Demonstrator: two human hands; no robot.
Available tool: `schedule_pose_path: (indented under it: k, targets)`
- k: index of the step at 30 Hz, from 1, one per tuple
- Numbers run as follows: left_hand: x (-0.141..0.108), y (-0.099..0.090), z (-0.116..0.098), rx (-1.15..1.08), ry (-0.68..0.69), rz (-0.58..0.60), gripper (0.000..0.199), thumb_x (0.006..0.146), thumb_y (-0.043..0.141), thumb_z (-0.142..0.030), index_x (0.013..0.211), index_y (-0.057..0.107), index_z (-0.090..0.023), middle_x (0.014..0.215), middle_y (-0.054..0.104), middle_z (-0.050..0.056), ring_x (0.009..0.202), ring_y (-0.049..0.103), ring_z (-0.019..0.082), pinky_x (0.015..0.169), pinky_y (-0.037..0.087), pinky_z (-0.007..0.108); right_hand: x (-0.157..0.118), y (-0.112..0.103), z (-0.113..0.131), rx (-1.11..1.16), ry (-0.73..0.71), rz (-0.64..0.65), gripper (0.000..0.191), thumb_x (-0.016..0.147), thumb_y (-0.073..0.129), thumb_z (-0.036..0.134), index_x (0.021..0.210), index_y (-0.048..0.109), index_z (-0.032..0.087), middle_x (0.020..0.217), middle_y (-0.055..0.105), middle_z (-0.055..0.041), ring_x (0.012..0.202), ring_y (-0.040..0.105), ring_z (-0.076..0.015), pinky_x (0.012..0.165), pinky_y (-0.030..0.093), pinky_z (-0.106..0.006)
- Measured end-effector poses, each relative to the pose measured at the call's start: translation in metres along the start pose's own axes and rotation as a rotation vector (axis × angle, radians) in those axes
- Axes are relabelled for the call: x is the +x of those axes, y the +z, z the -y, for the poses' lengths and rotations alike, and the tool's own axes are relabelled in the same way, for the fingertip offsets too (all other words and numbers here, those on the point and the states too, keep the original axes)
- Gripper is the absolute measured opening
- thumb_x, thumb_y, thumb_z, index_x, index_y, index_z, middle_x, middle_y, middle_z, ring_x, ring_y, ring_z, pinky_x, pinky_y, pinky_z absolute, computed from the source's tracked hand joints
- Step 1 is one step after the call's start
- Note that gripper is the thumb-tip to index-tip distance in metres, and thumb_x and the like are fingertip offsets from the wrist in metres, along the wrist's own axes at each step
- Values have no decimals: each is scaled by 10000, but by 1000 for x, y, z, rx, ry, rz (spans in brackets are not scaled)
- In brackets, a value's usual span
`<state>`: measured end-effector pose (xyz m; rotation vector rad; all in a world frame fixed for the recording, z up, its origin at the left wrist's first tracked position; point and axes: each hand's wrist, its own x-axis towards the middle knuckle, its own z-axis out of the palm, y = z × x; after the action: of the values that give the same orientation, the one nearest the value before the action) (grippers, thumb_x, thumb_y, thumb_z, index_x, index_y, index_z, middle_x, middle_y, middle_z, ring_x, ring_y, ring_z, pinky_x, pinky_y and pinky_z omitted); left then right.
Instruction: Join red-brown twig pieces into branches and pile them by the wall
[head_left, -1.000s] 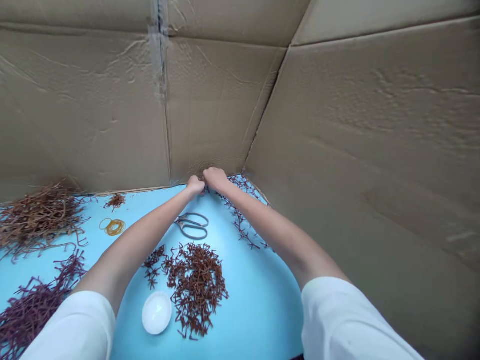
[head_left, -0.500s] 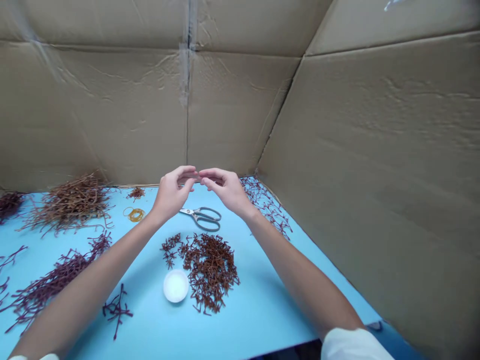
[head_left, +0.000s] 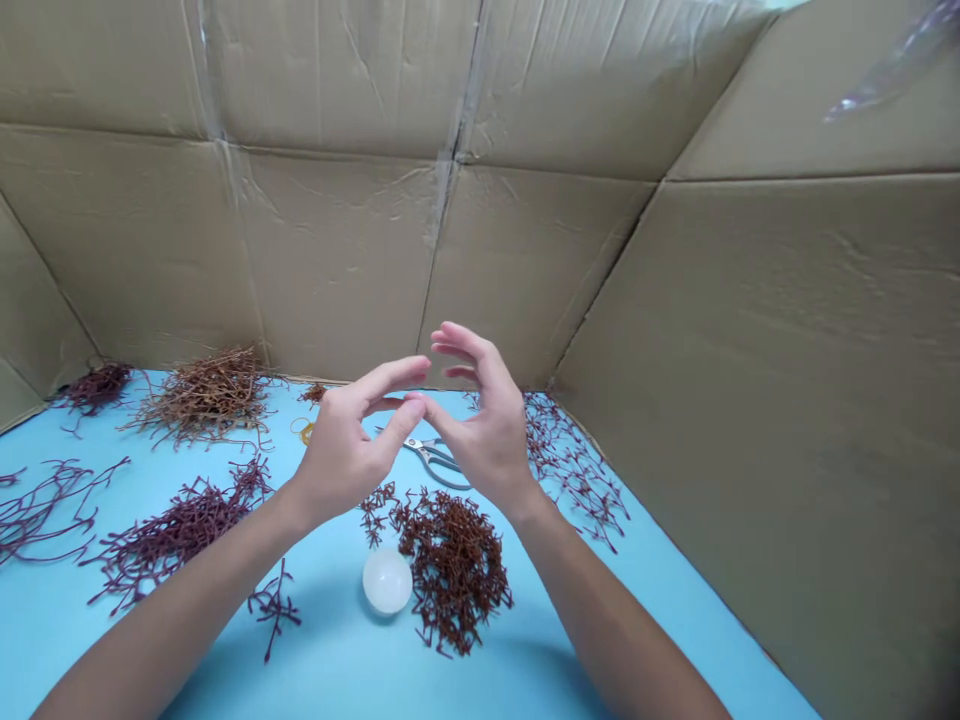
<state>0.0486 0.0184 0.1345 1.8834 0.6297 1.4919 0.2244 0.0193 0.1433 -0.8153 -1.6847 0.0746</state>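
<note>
Two hands show in the head view, raised over the counter (head_left: 540,640). The left hand (head_left: 345,445) is half spread, its fingers reaching out in a loose curve toward the right and its thumb held apart from them. The right hand (head_left: 487,435) is spread wider, fingers bent upward, thumb pointing left. The two thumb tips meet or overlap; whether anything tiny sits between them is too small to make out. Thumb to thumb is the only contact that shows.

One pair of scissors (head_left: 415,444) lies on the counter behind and below the hands, its handle partly covered by the right. Nearer the viewer are one large brown heap (head_left: 459,565) of short bits, one small cluster (head_left: 377,508) just beside it, and one white bowl (head_left: 388,582) at the heap's left edge.

On the left lie one purple pile (head_left: 180,535), one loose sprig (head_left: 276,608), one group of thin strands (head_left: 49,510), one tan pile (head_left: 210,395) and, in the corner, one dark pile (head_left: 99,385). One tiny pile (head_left: 313,394) and some yellow loops (head_left: 306,432) sit by the left hand. One spread of purple pieces (head_left: 574,470) lies at right. Three cardboard walls (head_left: 337,270) stand around.
</note>
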Motion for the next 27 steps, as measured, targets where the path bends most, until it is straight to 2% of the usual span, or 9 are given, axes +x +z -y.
schedule_pose_path:
  k: [3,7,9,13,17,20,27]
  targets:
    - [3,-11,-4,104,20,80,278,1005,733,-289,1270,791,-229,1260,819,47,1081,811,203,998,671,327,6,-3,2,-28,-35,58,728,870,852,291,1514,520,360,1478,633,-79,1312,647,-274,1014,578,-467]
    - [7,-22,-1,125,105,174,184,980,779,-270,1150,839,-233,1164,847,21,1073,814,185,978,657,282,7,-8,4,-24,-3,136,734,858,854,268,1506,526,369,1499,615,-68,1336,631,-280,1033,566,-474]
    - [8,-23,3,95,158,182,158,954,808,-241,1107,848,-233,1111,858,16,1046,820,177,953,658,265,6,-11,5,20,45,163,721,853,863,280,1491,538,366,1506,617,-68,1334,639,-286,1041,564,-480]
    - [8,-19,10,51,296,145,159,905,849,-174,1054,856,-230,1043,865,23,1016,823,176,947,651,272,3,-13,9,133,147,179,694,845,890,323,1457,564,364,1504,630,-63,1335,651,-286,1065,557,-480]
    - [7,-14,14,16,399,111,200,863,881,-150,1044,856,-231,1000,864,36,963,815,187,883,656,300,0,-14,13,197,185,185,676,833,908,319,1429,596,377,1475,649,-42,1325,658,-274,1069,558,-459]
    - [5,-12,15,-4,415,76,225,835,901,-139,1032,856,-236,971,863,29,919,809,181,846,657,304,-2,-14,14,221,194,185,658,832,911,301,1414,615,385,1457,660,-25,1322,658,-262,1073,558,-446]
    - [-1,-7,21,-75,362,-40,261,764,939,-75,951,853,-236,927,856,18,858,808,182,809,639,328,-4,-11,11,250,210,179,622,837,913,316,1391,635,376,1432,675,-29,1294,672,-262,1070,564,-457]
